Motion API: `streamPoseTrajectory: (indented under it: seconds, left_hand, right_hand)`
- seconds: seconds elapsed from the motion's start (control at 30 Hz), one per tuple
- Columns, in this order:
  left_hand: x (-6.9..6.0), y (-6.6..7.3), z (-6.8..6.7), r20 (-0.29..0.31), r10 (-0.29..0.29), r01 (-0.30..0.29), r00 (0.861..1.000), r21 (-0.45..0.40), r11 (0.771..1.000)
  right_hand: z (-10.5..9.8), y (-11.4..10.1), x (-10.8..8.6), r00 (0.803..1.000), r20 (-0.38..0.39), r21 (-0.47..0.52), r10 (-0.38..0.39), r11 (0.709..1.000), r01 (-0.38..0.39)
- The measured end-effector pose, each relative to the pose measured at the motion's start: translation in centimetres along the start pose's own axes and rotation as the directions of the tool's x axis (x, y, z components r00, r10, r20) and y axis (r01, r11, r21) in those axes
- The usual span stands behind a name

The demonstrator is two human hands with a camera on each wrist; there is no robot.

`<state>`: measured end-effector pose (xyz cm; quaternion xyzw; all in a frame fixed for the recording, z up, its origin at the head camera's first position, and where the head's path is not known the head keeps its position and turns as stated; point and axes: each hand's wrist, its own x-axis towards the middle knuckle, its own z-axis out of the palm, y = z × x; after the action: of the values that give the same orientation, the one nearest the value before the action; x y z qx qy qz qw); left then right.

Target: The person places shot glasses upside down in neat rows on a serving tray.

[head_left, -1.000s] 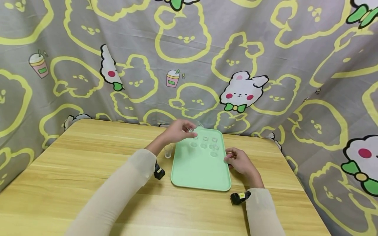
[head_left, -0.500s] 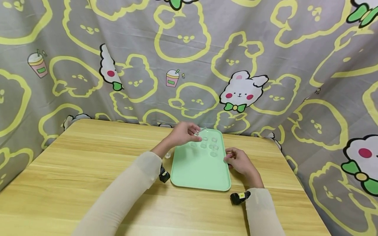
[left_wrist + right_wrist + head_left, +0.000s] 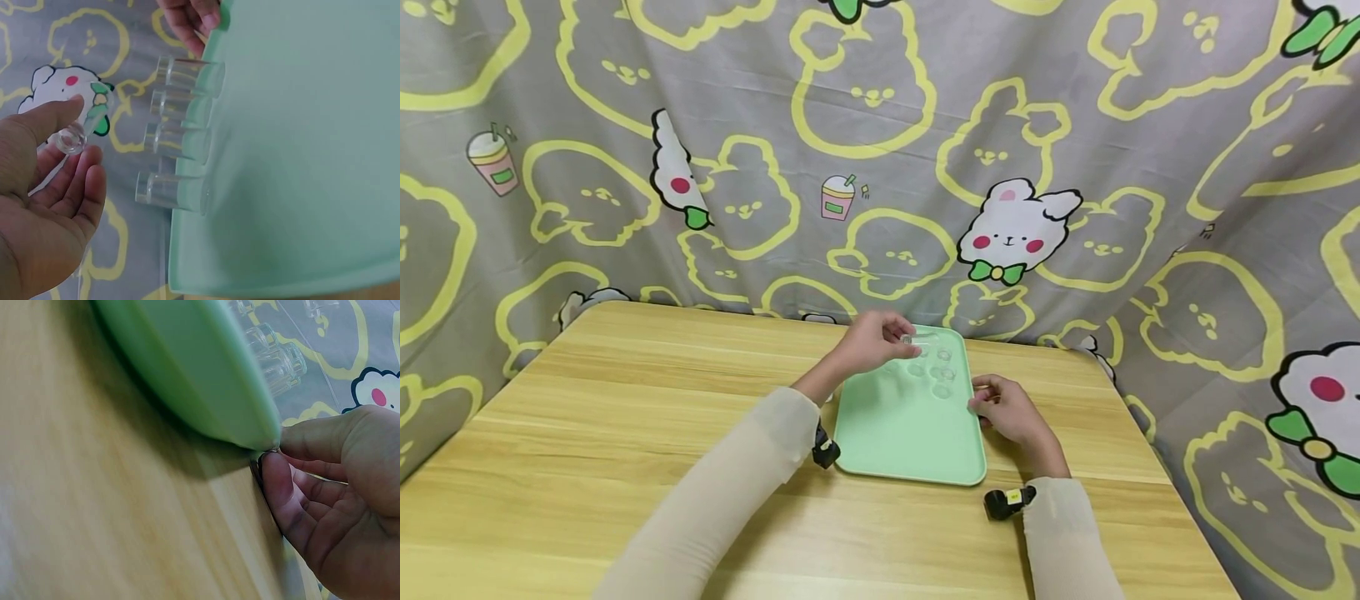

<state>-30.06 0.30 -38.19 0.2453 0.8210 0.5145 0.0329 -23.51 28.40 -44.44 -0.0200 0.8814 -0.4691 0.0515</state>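
Note:
My left hand pinches a small clear glass between thumb and fingers, above the far part of the mint-green tray. In the left wrist view that held glass lies tilted in the fingers, apart from the row of clear glasses standing on the tray. Several of these glasses cluster toward the tray's far right; the left hand partly hides the group. Thumb and fingers of my right hand pinch the tray's right rim, seen closely in the right wrist view at the tray edge.
The tray lies on a wood-grain table. A patterned grey curtain hangs behind the table's far edge. Beside the tray's left edge, a bit of another clear glass shows, mostly hidden behind my left wrist.
My left hand has moved right and slightly toward me over the tray with the held glass. The glass at the tray's left has become mostly hidden by the wrist. My right hand stays put.

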Motion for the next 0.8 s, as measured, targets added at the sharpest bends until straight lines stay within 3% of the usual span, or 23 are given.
streamPoseTrajectory:
  seconds: [0.47, 0.8]
  left_hand:
    - [-0.3, 0.0, 0.9, 0.001, 0.014, -0.014, 1.0, -0.015, 1.0]
    - [-0.1, -0.5, 2.0, 0.014, 0.015, -0.015, 1.0, 0.028, 1.0]
  right_hand:
    - [-0.2, -0.2, 0.1, 1.0, -0.002, -0.019, -0.006, 1.0, 0.006]
    - [-0.1, 0.1, 0.1, 1.0, 0.007, -0.01, -0.004, 1.0, 0.004]
